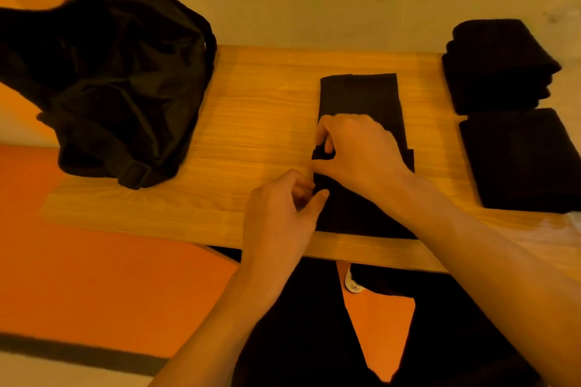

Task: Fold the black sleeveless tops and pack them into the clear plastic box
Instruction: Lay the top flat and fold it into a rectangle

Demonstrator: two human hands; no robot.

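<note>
On the table, the black top lies as a narrow strip, long axis running away from the person. Left hand, nearer, and right hand, farther, each pinch its left edge.

No legible text. White tag below the table's near edge: small dark mark, unreadable.

On my feed I see the left hand and right hand bare, both forearms uncovered to the frame's edge, and black trousers below.
</note>
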